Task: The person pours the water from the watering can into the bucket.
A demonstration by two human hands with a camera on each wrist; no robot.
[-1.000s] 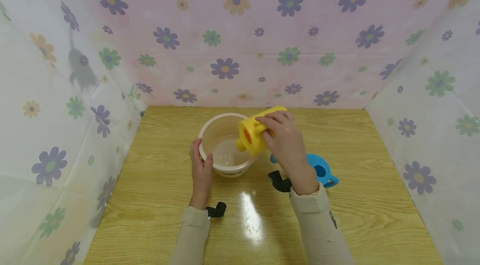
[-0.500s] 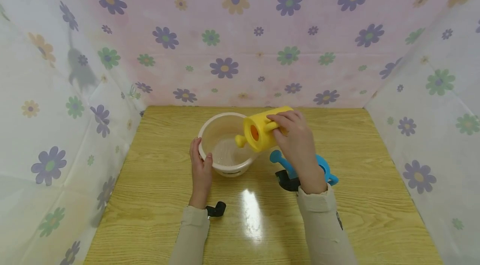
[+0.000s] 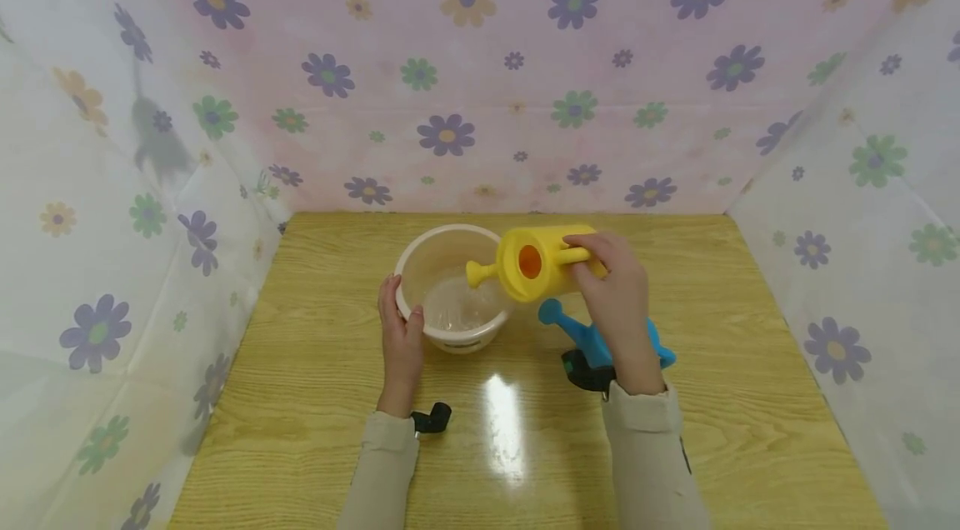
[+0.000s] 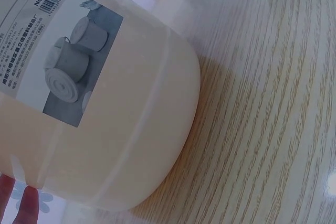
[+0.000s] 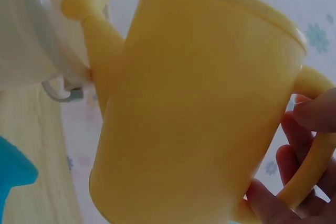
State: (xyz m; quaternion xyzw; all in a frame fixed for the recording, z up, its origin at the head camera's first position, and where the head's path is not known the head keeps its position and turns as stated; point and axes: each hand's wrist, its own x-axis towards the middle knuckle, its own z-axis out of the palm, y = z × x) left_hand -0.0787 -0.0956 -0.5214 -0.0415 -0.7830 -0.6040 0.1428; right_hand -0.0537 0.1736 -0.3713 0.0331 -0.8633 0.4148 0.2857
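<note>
My right hand (image 3: 618, 284) grips the handle of a yellow watering can (image 5: 194, 103). The can is held above the table, tipped so that its orange-looking opening faces me, and its spout end (image 3: 477, 273) sits over the right part of a cream plastic bucket (image 3: 408, 263). Clear water appears to lie in the bottom of the bucket. My left hand (image 3: 402, 347) holds the bucket's left side, thumb by the rim and fingers round the outside. In the left wrist view only two fingertips show against the bucket wall. Beneath my right wrist stands a blue watering can (image 3: 572, 330), partly hidden.
The wood-grain table (image 3: 315, 447) carries the bucket and blue can. A floral cloth (image 3: 480, 80) rises behind it and along both sides. The bucket bears a printed label (image 4: 63, 45), and a small bail end (image 5: 68, 94) hangs at its side. Black camera mounts (image 3: 432, 418) sit at both wrists.
My right hand has moved right with the yellow can and turned it toward level, drawing its body away from over the bucket. More of the blue can's spout shows. My left hand stays put.
</note>
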